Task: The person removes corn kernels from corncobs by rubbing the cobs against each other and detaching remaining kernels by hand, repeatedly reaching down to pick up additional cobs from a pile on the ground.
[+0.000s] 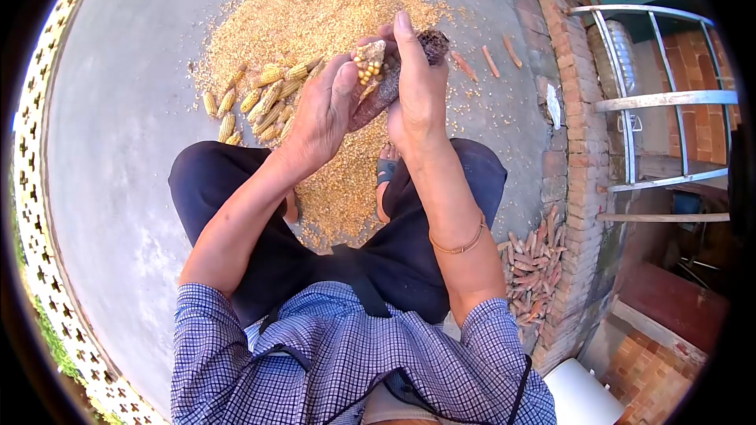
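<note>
Both hands meet in front of me, above a spread of loose corn kernels [315, 20]. My left hand [319, 114] is wrapped round a corn cob [368, 64] that still has yellow kernels on its side. In my right hand [419, 86] is a dark reddish bare cob [434, 46], its rough end showing past the fingers. The two cobs press against each other, and the palms hide much of them. Left of the hands, a heap of corn ears [268, 102] lies on the grey floor at the kernels' edge.
Bare cobs are piled [535, 267] beside a low brick edge [583, 149] on the right, and several lie near the kernels. Beyond the bricks is a metal railing [669, 101]. A patterned openwork wall [39, 228] runs along the left. My sandalled feet [386, 173] flank the kernels.
</note>
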{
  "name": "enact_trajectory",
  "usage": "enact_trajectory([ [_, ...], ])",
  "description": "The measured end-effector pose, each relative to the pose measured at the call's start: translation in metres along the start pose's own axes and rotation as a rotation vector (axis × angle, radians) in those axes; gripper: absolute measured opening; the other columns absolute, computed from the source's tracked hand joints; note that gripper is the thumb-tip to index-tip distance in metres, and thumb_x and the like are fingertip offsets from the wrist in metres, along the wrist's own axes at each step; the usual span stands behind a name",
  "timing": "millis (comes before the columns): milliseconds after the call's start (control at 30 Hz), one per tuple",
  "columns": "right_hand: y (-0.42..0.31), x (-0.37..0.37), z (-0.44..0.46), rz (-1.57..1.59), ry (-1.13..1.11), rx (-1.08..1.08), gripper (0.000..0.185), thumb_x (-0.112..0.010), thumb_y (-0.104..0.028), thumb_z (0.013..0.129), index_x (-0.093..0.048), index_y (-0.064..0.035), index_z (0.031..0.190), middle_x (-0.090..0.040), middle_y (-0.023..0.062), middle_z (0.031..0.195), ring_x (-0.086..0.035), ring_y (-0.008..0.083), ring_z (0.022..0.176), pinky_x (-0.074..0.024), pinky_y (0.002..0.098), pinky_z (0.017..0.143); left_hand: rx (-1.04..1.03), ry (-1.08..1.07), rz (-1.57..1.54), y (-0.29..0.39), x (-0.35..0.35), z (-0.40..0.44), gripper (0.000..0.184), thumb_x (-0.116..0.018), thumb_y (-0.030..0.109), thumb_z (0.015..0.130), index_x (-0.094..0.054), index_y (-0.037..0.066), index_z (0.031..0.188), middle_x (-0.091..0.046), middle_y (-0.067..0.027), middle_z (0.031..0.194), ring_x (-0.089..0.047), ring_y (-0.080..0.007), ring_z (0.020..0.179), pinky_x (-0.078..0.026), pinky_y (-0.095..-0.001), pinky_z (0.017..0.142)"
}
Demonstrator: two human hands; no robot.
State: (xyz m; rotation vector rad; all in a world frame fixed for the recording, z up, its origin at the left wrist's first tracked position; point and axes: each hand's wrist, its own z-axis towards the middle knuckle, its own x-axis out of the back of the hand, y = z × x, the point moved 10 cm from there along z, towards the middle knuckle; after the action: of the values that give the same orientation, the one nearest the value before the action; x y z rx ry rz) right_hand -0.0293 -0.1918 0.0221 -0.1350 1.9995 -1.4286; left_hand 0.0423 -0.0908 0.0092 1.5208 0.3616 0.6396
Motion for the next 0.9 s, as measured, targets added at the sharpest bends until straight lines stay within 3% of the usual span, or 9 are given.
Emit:
enact_trajectory([
  [167,0.007,-0.008,-0.003,0.001,-0.105,0.018,0.027,-0.059,-0.03,0.097,-0.061,-0.0032,0.1,-0.068,0.0115,0.096,-0.065,0.0161,0.081,-0.0512,0.0301,0.073,-0.047,0.038,0.109,0.004,0.006,0.001,0.052,-0.034,0.042,0.105,-0.054,-0.005,0.117,-0.051,-0.0075,0.072,-0.048,-0.0144,0.067,-0.043,-0.0329,0.061],
  [367,0.01,0.003,-0.003,-0.069,0.1,0.07,0.029,-0.063,-0.03,0.095,-0.061,-0.001,0.093,-0.064,0.0087,0.081,-0.06,0.0151,0.068,-0.0484,0.0282,0.063,-0.117,0.083,0.297,0.013,-0.007,-0.006,0.038,-0.043,0.025,0.103,-0.048,0.0,0.131,-0.058,-0.0155,0.074,-0.059,-0.0225,0.067,-0.047,-0.0373,0.064],
  [400,0.009,0.007,-0.003,-0.075,0.139,0.045,0.03,-0.063,-0.03,0.095,-0.061,-0.0007,0.092,-0.064,0.0087,0.079,-0.06,0.0151,0.066,-0.0482,0.0281,0.061,-0.086,0.044,0.318,0.011,-0.013,-0.009,0.036,-0.043,0.023,0.103,-0.048,0.002,0.133,-0.059,-0.0218,0.078,-0.063,-0.0261,0.067,-0.048,-0.0372,0.063],
  [500,0.009,0.012,0.006,-0.132,0.154,0.078,0.032,-0.063,-0.031,0.095,-0.061,0.0006,0.091,-0.063,0.0083,0.075,-0.058,0.0151,0.058,-0.0472,0.0276,0.054,0.028,-0.064,0.119,0.002,-0.018,-0.006,0.038,-0.042,0.026,0.104,-0.048,0.002,0.133,-0.061,-0.0152,0.082,-0.06,-0.019,0.065,-0.048,-0.0326,0.061],
  [567,0.002,0.003,0.005,-0.114,0.065,0.112,0.031,-0.063,-0.031,0.095,-0.062,0.0004,0.092,-0.063,0.0079,0.075,-0.06,0.0149,0.06,-0.048,0.0277,0.056,0.069,-0.083,-0.166,0.012,-0.017,-0.007,0.044,-0.037,0.038,0.105,-0.051,0.0,0.123,-0.055,-0.0036,0.075,-0.051,-0.0095,0.062,-0.042,-0.0252,0.056],
  [700,0.002,0.006,-0.003,-0.004,0.012,0.024,0.03,-0.064,-0.032,0.094,-0.064,-0.0026,0.098,-0.067,0.0066,0.092,-0.063,0.0138,0.086,-0.0489,0.0285,0.076,0.171,-0.046,-0.352,-0.009,-0.001,-0.007,0.052,-0.031,0.046,0.105,-0.055,0.0,0.111,-0.044,-0.0001,0.068,-0.037,-0.0075,0.054,-0.03,-0.0233,0.05],
  [833,-0.001,0.0,-0.012,-0.16,-0.057,0.011,0.03,-0.064,-0.029,0.094,-0.065,-0.0016,0.105,-0.069,0.0092,0.097,-0.063,0.0157,0.082,-0.0528,0.027,0.059,0.262,-0.09,-0.564,-0.006,0.002,-0.01,0.058,-0.028,0.049,0.105,-0.054,0.0,0.12,-0.04,-0.0022,0.066,-0.032,-0.0092,0.051,-0.028,-0.024,0.047],
  [867,0.002,-0.002,-0.014,-0.167,-0.085,0.0,0.032,-0.066,-0.029,0.093,-0.064,-0.0015,0.108,-0.069,0.0091,0.097,-0.065,0.0151,0.084,-0.049,0.0232,0.045,0.277,-0.091,-0.617,-0.007,0.004,-0.01,0.058,-0.028,0.049,0.105,-0.053,-0.001,0.121,-0.04,-0.0022,0.066,-0.032,-0.0092,0.051,-0.028,-0.024,0.047],
  [900,0.002,-0.007,-0.015,-0.175,-0.111,0.002,0.032,-0.066,-0.029,0.093,-0.064,-0.0014,0.109,-0.069,0.0088,0.097,-0.064,0.0144,0.084,-0.0481,0.0225,0.044,0.292,-0.093,-0.67,-0.007,0.005,-0.009,0.058,-0.029,0.049,0.104,-0.053,-0.001,0.122,-0.04,-0.0023,0.066,-0.032,-0.0092,0.051,-0.028,-0.024,0.046],
])
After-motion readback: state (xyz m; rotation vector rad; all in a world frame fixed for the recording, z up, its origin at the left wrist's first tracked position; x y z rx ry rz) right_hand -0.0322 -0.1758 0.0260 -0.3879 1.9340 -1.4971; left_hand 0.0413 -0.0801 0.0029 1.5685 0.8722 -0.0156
